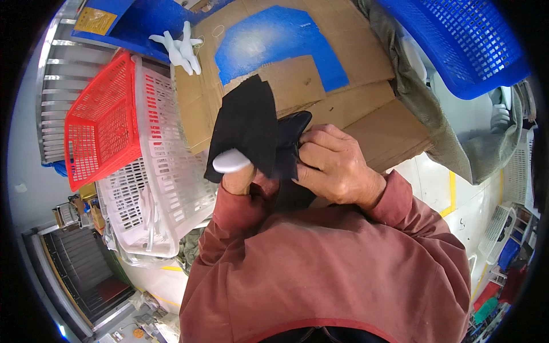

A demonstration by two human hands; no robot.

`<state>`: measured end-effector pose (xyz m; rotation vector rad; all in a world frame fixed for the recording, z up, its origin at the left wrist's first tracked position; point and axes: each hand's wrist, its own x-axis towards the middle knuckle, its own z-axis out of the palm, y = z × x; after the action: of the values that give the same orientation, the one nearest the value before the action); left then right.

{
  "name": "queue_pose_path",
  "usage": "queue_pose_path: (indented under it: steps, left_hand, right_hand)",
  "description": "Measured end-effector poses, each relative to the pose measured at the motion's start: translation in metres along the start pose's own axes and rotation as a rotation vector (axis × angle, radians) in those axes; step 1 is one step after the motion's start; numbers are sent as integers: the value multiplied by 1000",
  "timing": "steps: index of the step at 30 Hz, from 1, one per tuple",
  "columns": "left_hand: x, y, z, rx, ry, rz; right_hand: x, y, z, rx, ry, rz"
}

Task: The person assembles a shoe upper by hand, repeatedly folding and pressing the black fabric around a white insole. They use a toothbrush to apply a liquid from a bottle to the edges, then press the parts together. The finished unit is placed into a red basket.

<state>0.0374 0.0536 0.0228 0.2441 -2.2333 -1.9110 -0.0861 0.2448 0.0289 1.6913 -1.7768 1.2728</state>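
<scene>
My right hand (334,166) is closed, its thumb and bent fingers pinching the edge of a dark, slightly shiny black sheet (291,134) in front of my chest. Beside it and overlapping it, a matte black sheet (243,123) with a stepped top edge stands up over my left hand. Of the left hand only the wrist (238,182) shows; its fingers are hidden behind the black material. Right above that wrist, a smooth white rounded end (231,161) sticks out against the matte sheet. What it belongs to is hidden.
Brown cardboard (366,103) with a dusty blue patch (274,40) lies ahead. White forked pieces (182,50) rest at its far left corner. A red basket (103,123) and white crates (166,166) stand left. A blue basket (463,46) and a grey cloth-lined container (457,143) are right.
</scene>
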Motion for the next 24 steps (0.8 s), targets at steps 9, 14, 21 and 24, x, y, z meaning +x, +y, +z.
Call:
queue_pose_path:
  steps: [9,14,21,24]
  left_hand:
    - [11,5,-2,-5,61,36]
    - [12,6,0,28,63,63]
    - [16,26,13,196,42,207]
    - [28,32,23,454,97,383]
  right_hand:
    - [5,-6,-2,-42,-59,180]
    - [5,-7,8,-29,-10,254]
    - [5,-8,8,188,46,557]
    - [9,-6,17,165,94,560]
